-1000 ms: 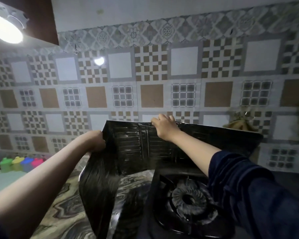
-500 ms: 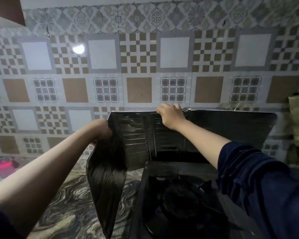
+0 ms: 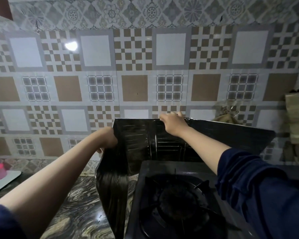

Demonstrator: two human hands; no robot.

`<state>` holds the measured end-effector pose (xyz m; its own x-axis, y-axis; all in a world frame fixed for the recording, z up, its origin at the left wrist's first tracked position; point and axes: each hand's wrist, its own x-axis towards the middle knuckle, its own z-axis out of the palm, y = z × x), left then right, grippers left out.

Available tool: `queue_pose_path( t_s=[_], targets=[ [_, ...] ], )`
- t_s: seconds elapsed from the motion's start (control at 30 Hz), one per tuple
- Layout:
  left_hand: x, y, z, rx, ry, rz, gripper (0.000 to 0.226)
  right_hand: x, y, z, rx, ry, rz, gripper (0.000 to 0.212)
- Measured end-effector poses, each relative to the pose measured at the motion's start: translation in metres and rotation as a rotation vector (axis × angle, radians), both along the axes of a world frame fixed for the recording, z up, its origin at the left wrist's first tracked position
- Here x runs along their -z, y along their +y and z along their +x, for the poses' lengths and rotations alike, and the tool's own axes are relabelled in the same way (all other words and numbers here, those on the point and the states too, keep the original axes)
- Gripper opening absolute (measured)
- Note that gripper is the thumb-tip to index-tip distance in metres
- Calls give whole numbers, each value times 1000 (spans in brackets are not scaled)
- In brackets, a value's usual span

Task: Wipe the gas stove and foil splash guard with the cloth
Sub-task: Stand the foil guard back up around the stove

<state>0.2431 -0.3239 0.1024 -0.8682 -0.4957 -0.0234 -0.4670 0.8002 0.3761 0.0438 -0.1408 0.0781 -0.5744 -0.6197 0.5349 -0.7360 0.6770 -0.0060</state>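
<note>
Guard, gripped by left hand at its fold and right hand on top, could crumple or topple onto the stove.

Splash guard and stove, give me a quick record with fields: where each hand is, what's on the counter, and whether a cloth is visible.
splash guard: dark foil panels, standing behind and left of the stove
left hand: gripping the left panel's upper edge
right hand: fingers over the back panel's top edge
gas stove: black, burner unlit
counter: marbled, dark
wall: patterned tiles
cloth: none visible
</note>
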Motion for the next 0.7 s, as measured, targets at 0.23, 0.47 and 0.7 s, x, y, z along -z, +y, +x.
queue_pose_path(
  t_s=[0.23,0.47,0.7],
  targets=[
    [-1,6,-11,12,34,15,8,-6,5,-5,-14,8,-15,21],
    [-5,4,-20,33,25,39,11,-14,11,-19,28,-8,6,23],
    [3,8,-26,42,-13,53,10,-12,7,-19,15,-53,39,24]
  ],
)
